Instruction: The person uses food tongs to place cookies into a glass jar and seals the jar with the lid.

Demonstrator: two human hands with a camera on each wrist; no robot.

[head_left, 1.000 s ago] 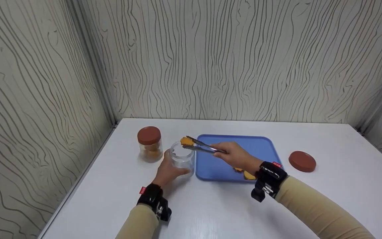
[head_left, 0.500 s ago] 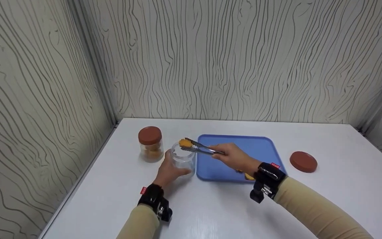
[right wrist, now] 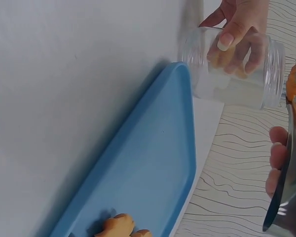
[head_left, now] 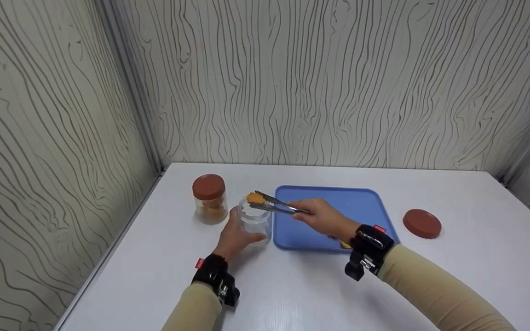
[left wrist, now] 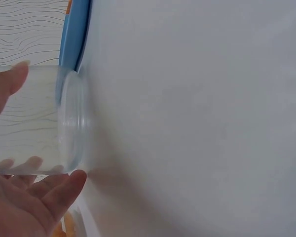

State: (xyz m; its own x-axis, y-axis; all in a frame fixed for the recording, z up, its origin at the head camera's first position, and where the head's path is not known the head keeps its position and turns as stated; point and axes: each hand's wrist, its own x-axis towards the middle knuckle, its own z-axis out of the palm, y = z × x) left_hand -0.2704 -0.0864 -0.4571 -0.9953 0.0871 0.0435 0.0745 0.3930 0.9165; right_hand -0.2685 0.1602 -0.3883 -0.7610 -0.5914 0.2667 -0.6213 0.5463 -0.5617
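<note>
My left hand (head_left: pixel 235 236) grips a clear open jar (head_left: pixel 256 226) standing on the table, thumb on one side and fingers round the other. No pieces show inside it in the left wrist view. Metal tongs (head_left: pixel 283 208) are held in my right hand (head_left: pixel 322 216). Between their tips sits a small orange-yellow piece (head_left: pixel 254 198), possibly a cookie, at the jar's mouth. Beneath the right hand lies a blue tray (head_left: pixel 348 197), with several similar yellowish pieces (right wrist: pixel 116 226) at its near edge in the right wrist view.
A closed jar (head_left: pixel 210 198) with a reddish-brown lid and orange-yellow pieces inside stands left of the open jar. Another reddish-brown lid (head_left: pixel 422 224) lies flat on the white table (head_left: pixel 302 285), right of the tray. Patterned walls (head_left: pixel 292 92) stand behind and at the sides.
The tongs and the pinched piece have shifted slightly left and down, closer over the jar's mouth. My left hand still holds the jar in about the same place.
</note>
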